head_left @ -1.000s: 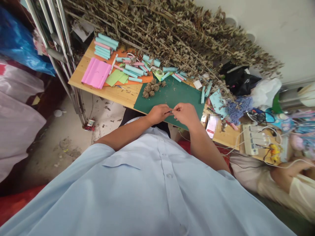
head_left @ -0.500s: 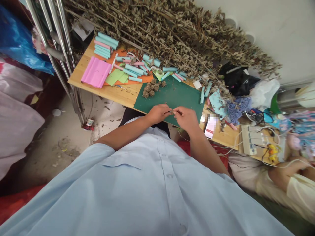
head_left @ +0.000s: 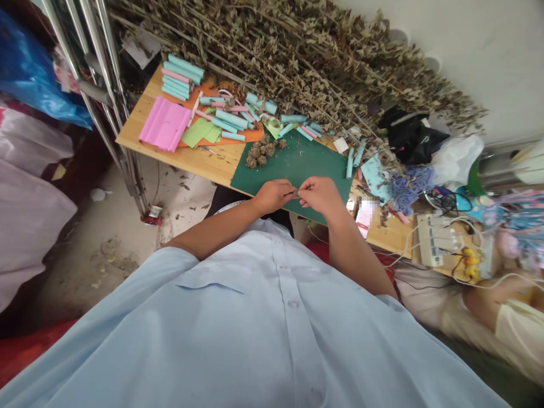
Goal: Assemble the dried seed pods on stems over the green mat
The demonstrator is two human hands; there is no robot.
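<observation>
My left hand and my right hand meet fingertip to fingertip over the near edge of the green mat. Both are closed in a pinch. Between the fingers is something small and dark, mostly covered, whose kind I cannot make out. Beyond my left hand, a small heap of brown, crumpled dried balls lies on the mat. Tiny crumbs are scattered on the mat around it.
Dried leafy stalks pile up along the back. Blue and pink paper rolls, a pink sheet and a phone lie on the wooden table. Metal crutches stand left; a power strip and another person's arm are right.
My right hand has lifted slightly and turned, its wrist moving up a little. My left hand stays almost where it was. The heap of dried balls has not moved.
</observation>
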